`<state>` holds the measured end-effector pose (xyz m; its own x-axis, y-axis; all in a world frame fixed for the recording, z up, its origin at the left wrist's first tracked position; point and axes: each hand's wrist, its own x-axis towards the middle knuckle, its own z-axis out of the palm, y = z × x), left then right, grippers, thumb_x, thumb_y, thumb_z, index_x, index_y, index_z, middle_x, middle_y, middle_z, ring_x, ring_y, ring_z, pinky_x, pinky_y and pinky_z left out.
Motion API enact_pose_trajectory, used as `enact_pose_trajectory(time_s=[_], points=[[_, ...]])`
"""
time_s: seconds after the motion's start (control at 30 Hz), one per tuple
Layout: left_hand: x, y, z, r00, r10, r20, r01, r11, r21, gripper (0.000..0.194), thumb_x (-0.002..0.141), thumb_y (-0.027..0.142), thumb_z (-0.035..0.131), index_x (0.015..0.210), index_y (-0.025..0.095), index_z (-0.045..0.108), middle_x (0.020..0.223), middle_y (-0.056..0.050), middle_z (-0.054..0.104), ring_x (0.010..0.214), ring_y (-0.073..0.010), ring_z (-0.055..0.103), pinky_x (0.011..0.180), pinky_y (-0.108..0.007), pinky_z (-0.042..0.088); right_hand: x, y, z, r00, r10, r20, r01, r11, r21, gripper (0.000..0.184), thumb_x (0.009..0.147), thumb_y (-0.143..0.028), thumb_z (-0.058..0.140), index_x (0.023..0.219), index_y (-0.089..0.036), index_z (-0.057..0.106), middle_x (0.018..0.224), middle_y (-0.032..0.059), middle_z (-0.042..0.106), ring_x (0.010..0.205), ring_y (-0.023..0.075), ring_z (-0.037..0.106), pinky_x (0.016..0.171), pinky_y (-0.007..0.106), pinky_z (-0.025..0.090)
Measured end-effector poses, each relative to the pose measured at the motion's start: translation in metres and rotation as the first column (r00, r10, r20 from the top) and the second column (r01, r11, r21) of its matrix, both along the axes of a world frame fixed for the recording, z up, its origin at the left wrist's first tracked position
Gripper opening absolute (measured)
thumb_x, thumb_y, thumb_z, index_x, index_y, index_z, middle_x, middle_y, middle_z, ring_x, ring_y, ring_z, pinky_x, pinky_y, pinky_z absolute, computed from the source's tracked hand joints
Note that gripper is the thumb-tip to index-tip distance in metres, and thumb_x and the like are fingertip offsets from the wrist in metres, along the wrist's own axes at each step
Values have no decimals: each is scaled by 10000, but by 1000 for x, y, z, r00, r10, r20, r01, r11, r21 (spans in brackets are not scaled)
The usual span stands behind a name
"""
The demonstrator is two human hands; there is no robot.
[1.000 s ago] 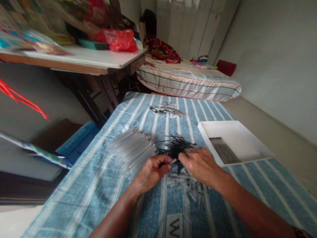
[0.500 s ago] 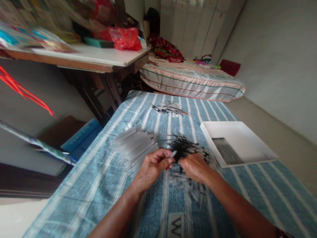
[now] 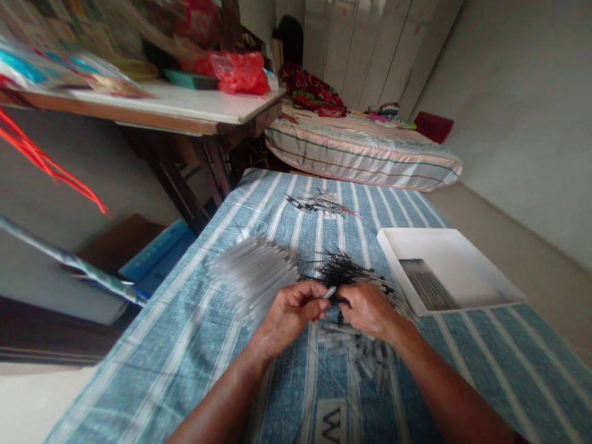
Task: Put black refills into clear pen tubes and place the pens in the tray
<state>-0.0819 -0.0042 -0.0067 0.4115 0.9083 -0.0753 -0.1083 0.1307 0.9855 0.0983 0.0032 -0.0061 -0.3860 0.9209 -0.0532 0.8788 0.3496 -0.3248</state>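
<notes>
My left hand [image 3: 300,306] is closed in a pinch on a small translucent whitish tube [image 3: 329,292], its end showing past the fingertips. Just right of it, my right hand [image 3: 365,308] has its fingers curled down beside a heap of thin black-tipped sticks that look like pen refills [image 3: 345,268]; what its fingertips grip, if anything, is hidden. The two hands nearly touch. Left of them lies a wide bundle of long translucent tubes [image 3: 254,274], like pen barrels. Below the right hand, short clear caps [image 3: 370,357] lie loosely scattered.
On the right, a white open box [image 3: 472,259] holds a row of dark-tipped sticks [image 3: 428,283]. More thin sticks [image 3: 321,203] lie toward the far end of the striped tablecloth [image 3: 185,345]. Beyond are a bed [image 3: 361,148] and a side table [image 3: 203,111].
The hands stay close together with the small tube still in the left. The right fingers have shifted slightly. The whole view has moved a little.
</notes>
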Motion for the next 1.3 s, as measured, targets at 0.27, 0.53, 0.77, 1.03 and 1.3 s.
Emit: enact_pose_trajectory(time_s=[0.27,0.53,0.77,1.03,1.3], points=[[2,-2,-2,998,-60,25,62,997,-48,148,732,238,668,828,133,626,690,14,588,600,-88,516,573,-206,411,11,-14,-4,269,-365,-891,41,929,-368,150,702,-261,653,768,-165,559,630,0,672,441,92,556,411,181,391],[2,-3,1,996,-89,-3,89,996,-22,162,739,262,661,827,127,646,715,-7,612,623,-104,529,583,-222,426,-1,-19,-13,20,-380,-925,-35,924,-380,161,701,-249,697,806,-159,613,612,5,684,434,94,565,406,192,406],[1,-3,1,995,-101,-2,101,995,-16,151,752,258,648,830,129,644,707,-1,609,611,-97,523,588,-221,426,-5,-21,-15,1,-416,-909,-62,908,-415,159,696,-250,702,792,-159,616,600,5,682,427,95,560,403,192,398],[1,-3,-1,992,-127,-10,126,990,-59,162,745,277,652,808,130,634,686,8,599,560,-80,509,540,-206,409,-5,-23,-22,91,-387,-918,-25,920,-390,181,727,-303,678,808,-159,604,601,2,668,429,94,550,413,196,404],[1,-2,-5,975,-182,-128,172,981,-86,154,740,281,632,800,139,630,599,29,548,526,-80,472,485,-188,353,11,-25,-8,463,-254,-849,-13,956,-294,113,761,-258,604,831,-172,579,622,-15,640,479,87,554,473,195,437]])
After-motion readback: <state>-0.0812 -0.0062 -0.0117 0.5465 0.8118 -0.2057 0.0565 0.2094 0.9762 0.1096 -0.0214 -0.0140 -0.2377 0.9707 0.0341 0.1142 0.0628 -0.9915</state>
